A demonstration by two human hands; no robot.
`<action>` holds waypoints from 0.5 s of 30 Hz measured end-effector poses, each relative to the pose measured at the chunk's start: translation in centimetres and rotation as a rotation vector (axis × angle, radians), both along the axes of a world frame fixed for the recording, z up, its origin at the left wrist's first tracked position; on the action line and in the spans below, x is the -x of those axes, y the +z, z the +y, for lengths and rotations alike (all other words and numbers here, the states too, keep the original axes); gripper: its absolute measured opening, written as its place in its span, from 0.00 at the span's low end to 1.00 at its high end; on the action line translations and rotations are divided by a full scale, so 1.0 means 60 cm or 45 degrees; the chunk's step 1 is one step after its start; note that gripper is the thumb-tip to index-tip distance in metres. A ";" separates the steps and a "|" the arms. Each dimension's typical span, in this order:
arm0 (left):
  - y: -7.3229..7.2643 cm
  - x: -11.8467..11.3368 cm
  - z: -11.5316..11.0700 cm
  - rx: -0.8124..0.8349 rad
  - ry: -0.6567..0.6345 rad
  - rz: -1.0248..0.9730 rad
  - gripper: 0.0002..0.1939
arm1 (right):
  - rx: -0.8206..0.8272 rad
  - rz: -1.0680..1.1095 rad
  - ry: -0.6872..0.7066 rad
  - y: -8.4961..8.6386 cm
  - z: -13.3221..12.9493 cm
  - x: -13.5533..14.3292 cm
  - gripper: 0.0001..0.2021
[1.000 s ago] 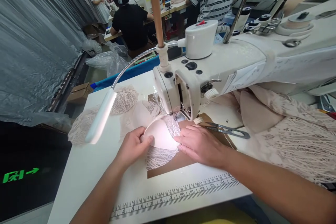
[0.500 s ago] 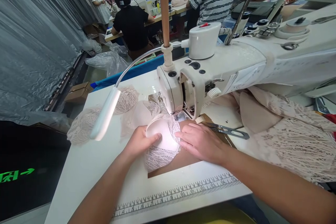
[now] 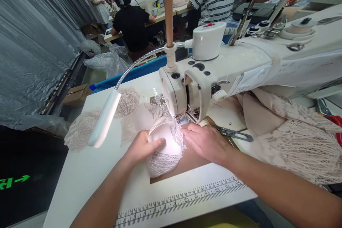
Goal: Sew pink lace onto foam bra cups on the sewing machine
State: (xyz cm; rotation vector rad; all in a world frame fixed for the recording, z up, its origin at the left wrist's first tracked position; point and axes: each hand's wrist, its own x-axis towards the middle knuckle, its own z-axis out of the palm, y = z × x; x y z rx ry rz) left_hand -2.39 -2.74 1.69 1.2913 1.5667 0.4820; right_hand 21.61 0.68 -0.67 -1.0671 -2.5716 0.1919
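Note:
A pale pink bra cup point(image 3: 169, 141) with lace along its edges lies under the needle area of a white sewing machine point(image 3: 176, 89). My left hand point(image 3: 144, 146) grips the cup's left edge, thumb on the smooth inner face and fingers hidden beneath. On the right, my right hand point(image 3: 201, 139) pinches the lace edge close to the presser foot, fingers bent together. Behind the cup, more sheer lace fabric point(image 3: 136, 121) trails to the left. Thread snips point(image 3: 235, 133) lie just beyond my right hand.
A lamp head point(image 3: 104, 119) on a bendy neck hangs over the table's left side, near lace cups point(image 3: 81, 130). Beige lace pieces point(image 3: 301, 142) are heaped at the right. A printed ruler point(image 3: 181, 199) runs along the front edge. Other people sit at machines behind.
My right hand has shifted slightly, its fingers drawn closer together on the lace edge. The cup's lower lace has turned a little; my left hand keeps its hold.

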 end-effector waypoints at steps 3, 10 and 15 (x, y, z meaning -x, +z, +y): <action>-0.001 0.000 -0.001 0.008 0.004 -0.006 0.18 | -0.016 -0.010 -0.001 -0.001 0.000 -0.001 0.14; 0.000 -0.001 0.001 -0.031 0.035 0.042 0.20 | -0.071 -0.026 -0.064 -0.001 0.004 0.008 0.15; -0.001 -0.007 0.003 -0.062 0.016 0.076 0.20 | -0.132 -0.028 -0.093 -0.005 0.004 0.011 0.16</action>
